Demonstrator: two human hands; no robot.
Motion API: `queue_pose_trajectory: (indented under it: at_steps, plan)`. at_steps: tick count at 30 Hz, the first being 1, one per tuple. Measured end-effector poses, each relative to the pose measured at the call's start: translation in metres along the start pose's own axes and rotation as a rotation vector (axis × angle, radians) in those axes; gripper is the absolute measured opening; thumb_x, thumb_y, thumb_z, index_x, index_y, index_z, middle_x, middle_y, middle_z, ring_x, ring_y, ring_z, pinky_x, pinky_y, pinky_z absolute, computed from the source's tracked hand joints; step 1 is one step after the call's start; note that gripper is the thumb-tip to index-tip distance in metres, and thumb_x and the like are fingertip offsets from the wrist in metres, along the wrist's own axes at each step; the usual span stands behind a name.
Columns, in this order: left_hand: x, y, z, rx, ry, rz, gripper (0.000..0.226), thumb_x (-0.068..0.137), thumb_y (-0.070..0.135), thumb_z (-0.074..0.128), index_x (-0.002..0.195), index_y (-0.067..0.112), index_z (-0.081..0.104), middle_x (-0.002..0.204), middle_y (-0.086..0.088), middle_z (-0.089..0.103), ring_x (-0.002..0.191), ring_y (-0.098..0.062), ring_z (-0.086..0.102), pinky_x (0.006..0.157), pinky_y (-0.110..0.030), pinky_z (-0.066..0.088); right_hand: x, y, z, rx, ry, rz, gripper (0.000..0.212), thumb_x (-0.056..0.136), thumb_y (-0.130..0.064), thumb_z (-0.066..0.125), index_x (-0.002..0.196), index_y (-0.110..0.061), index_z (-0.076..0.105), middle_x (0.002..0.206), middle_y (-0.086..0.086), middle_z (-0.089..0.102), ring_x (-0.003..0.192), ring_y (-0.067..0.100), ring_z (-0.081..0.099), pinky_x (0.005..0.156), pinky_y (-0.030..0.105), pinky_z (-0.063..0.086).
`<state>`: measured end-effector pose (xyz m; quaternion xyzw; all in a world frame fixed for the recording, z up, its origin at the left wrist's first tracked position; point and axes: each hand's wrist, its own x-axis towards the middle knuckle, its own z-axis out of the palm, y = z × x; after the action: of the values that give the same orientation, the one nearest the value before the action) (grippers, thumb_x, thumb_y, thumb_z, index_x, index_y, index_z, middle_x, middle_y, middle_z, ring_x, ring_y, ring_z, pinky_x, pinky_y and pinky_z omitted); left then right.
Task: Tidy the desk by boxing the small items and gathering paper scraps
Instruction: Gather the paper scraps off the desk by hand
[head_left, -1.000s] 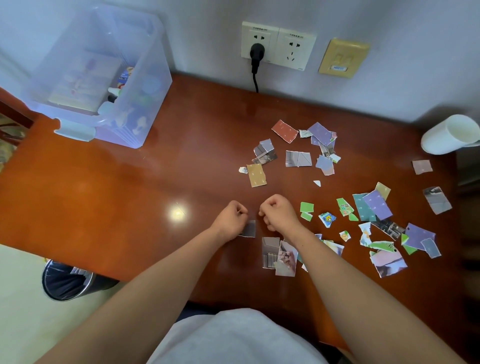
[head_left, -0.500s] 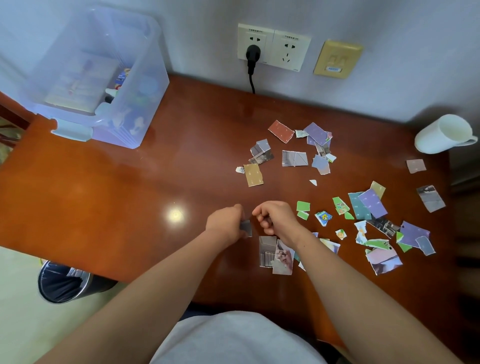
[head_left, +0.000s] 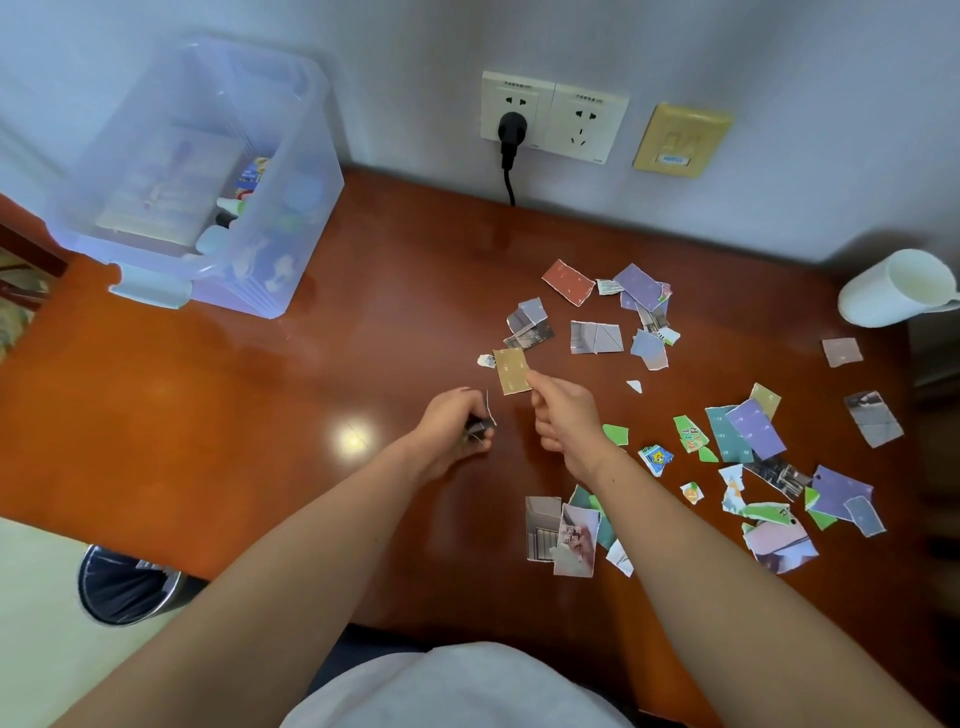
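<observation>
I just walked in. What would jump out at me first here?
Torn colourful paper scraps litter the right half of the brown desk. At the middle, the left hand grips grey pieces while the right hand pinches a tan scrap. A clear box of small items stands far left.

The person wears a white top (head_left: 457, 686) that shows at the bottom edge. Beside it peeks a bit of dark blue cloth (head_left: 374, 647). The left arm (head_left: 260, 613) and the right arm (head_left: 727, 571) are bare. The left hand (head_left: 452, 426) and the right hand (head_left: 566, 415) are bare too.
</observation>
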<state>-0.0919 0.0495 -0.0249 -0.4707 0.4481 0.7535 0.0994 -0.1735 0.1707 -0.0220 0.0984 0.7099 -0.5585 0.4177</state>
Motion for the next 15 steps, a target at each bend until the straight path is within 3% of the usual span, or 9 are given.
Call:
queue_pose_trajectory:
  at_steps: [3,5,6,10,15]
  plan:
    - [0.004,0.014,0.0,-0.136,0.037,-0.018,0.017,0.078,-0.005,0.035,0.069,0.009,0.041,0.062,-0.01,0.045,0.044,-0.018,0.051,0.044,-0.023,0.047,0.016,-0.005,0.006,-0.266,0.118,-0.114,0.019,0.088,-0.027,0.06,0.073,-0.014,0.058,0.055,-0.005,0.045,0.05,0.012,0.041,0.046,0.025,0.033]
    - [0.006,0.023,0.0,-0.177,0.038,-0.03,0.019,0.079,-0.006,0.031,0.072,0.008,0.042,0.061,-0.009,0.049,0.045,-0.018,0.058,0.042,-0.022,0.048,0.027,-0.008,0.01,-0.434,0.187,-0.169,0.008,0.082,-0.029,0.064,0.081,-0.021,0.066,0.08,-0.006,0.065,0.077,0.015,0.06,0.07,0.031,0.049]
    - [0.008,0.027,0.0,-0.184,0.027,-0.034,0.021,0.08,-0.007,0.029,0.075,0.007,0.044,0.06,-0.009,0.054,0.047,-0.017,0.062,0.042,-0.021,0.048,0.032,-0.009,0.011,-0.495,0.213,-0.176,0.009,0.081,-0.03,0.065,0.088,-0.024,0.067,0.092,-0.007,0.067,0.089,0.016,0.063,0.078,0.032,0.05]
    - [0.016,0.039,0.001,-0.166,0.025,-0.029,0.029,0.076,-0.013,0.024,0.081,0.003,0.047,0.076,-0.011,0.06,0.051,-0.02,0.067,0.04,-0.019,0.046,0.039,-0.015,0.018,-0.716,0.27,-0.12,0.033,0.083,-0.04,0.063,0.111,-0.023,0.06,0.106,-0.004,0.063,0.102,0.02,0.061,0.076,0.03,0.044]
    - [0.041,0.043,-0.004,-0.004,0.086,0.022,0.028,0.073,-0.011,0.026,0.069,0.015,0.032,0.068,-0.004,0.039,0.049,-0.017,0.037,0.038,-0.015,0.023,0.051,-0.017,0.026,-0.898,0.341,-0.094,0.041,0.08,-0.043,0.066,0.111,-0.02,0.054,0.106,0.003,0.068,0.099,0.028,0.065,0.071,0.03,0.045]
